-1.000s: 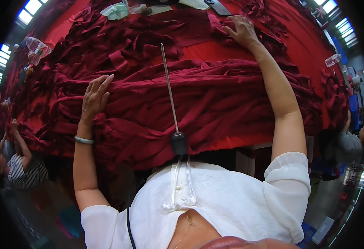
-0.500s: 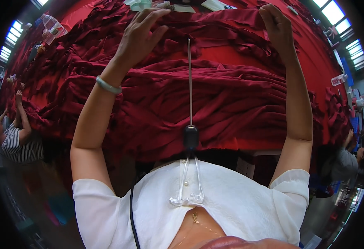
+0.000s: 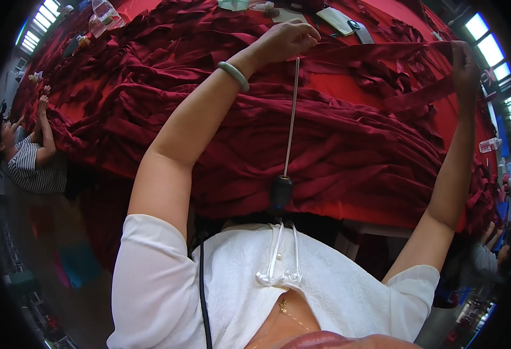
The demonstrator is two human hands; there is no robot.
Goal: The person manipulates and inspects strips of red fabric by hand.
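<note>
A dark red fabric strip is stretched across the far part of the table, between my two hands. Its left end meets the curled fingers of my left hand, which wears a pale green bangle on the wrist. At the other end, my right hand is closed on the strip, and a length of fabric hangs back leftward below it. Heaped beneath my arms lies a wide pile of the same dark red cloth.
A thin metal rod with a black handle points away from my chest. Beyond my hands lie a white pad, a pale green box and plastic bottles. Co-workers' hands show at the left and right edges.
Both hands have moved to the right in the picture, my right hand also lower. The strip now runs between them farther right, and my left fingers have curled in.
</note>
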